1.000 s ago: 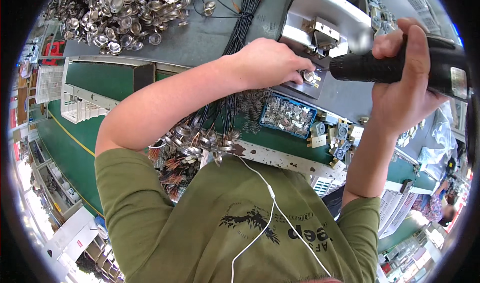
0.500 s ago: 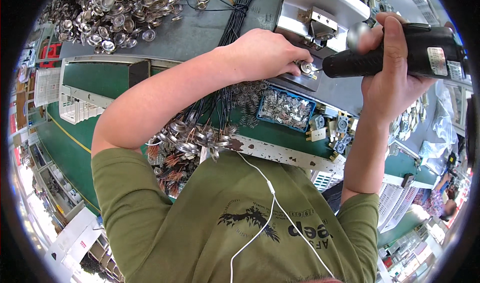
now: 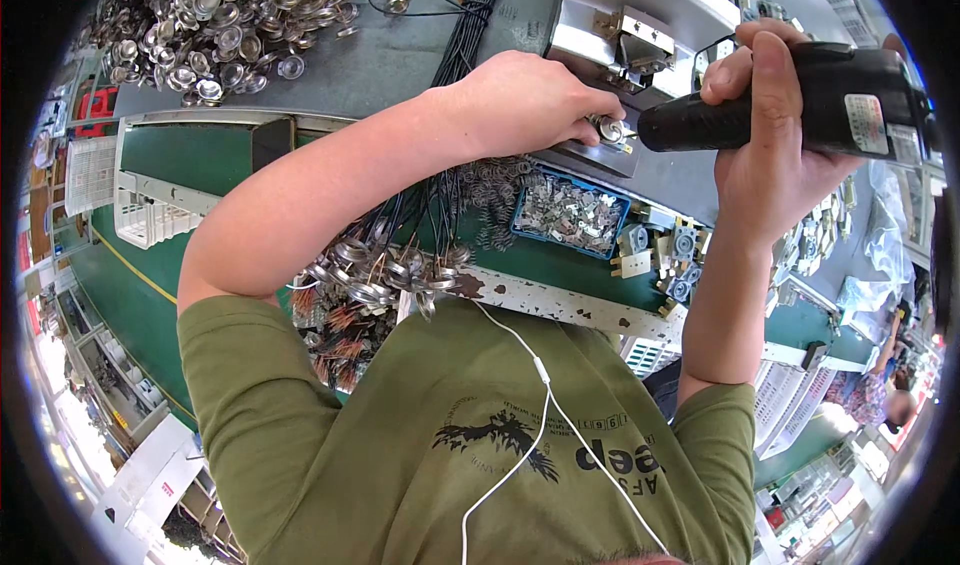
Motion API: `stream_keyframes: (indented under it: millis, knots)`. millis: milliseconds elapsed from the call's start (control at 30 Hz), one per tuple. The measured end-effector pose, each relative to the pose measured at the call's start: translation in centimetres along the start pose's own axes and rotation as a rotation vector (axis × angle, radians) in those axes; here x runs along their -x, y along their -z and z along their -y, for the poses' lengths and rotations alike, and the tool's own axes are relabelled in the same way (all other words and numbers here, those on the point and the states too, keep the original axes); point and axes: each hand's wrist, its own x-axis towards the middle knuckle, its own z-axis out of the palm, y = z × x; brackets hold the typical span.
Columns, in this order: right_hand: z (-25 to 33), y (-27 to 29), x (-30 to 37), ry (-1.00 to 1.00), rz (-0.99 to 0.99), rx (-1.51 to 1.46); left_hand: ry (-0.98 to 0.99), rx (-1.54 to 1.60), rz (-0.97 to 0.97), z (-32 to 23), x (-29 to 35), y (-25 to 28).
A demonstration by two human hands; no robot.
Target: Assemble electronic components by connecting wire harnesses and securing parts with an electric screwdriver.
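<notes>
My left hand (image 3: pixel 525 105) reaches across the bench with its fingers closed on a small round metal cup (image 3: pixel 611 129). The cup sits at a flat metal block (image 3: pixel 600 158) on the bench. My right hand (image 3: pixel 775 140) is wrapped round a black electric screwdriver (image 3: pixel 700 123), held nearly level. Its narrow tip points left and is at or very near the cup; whether they touch I cannot tell. Just in front of the block is a blue tray (image 3: pixel 517 227) of small metal pieces. Springs (image 3: pixel 490 190) lie to the tray's left.
A heap of round metal cups (image 3: pixel 225 40) covers the far left, beside a bundle of black wires (image 3: pixel 470 45). Behind my hands stands a silver metal fixture (image 3: pixel 645 45). Switch-like parts (image 3: pixel 680 250) lie right of the tray; wired cups (image 3: pixel 385 265) hang near my body.
The screwdriver and my right hand have shifted slightly left. A silvery round shape beside my right fingers has gone from sight, and those fingers now curl over the tool. My left hand stays at the cup.
</notes>
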Motion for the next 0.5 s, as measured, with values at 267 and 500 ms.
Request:
stream_keyframes:
  millis: [267, 500]
  knots:
    - [-0.8, 1.5, 0.3, 0.000, 0.056, 0.018, -0.044, 0.005, -0.051, 0.2, 0.1, -0.4]
    - [-0.9, 0.8, 0.7, 0.033, 0.086, 0.053, -0.069, -0.034, -0.065, 0.2, 0.1, -0.9]
